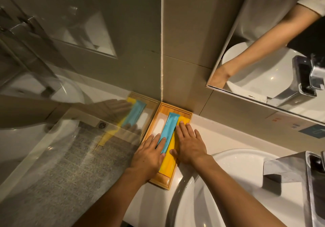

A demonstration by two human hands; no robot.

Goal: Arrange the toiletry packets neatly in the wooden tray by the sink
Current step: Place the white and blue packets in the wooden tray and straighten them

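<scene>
Head view, looking down at a bathroom counter corner. A wooden tray (186, 161) sits against the far wall, just left of a white sink (228, 182). Three long packets lie lengthwise in it: white packet (157, 124) on the left, blue packet (169, 132) in the middle, yellow packet (169, 161) on the right, partly under the blue. The left hand (149, 154) rests flat, fingers spread, pinning the blue packet's near end. The right hand (190, 142) lies open on the yellow packet. This looks like the final straightening step; next, likely nudge the blue packet off the yellow so they lie side by side.
</scene>
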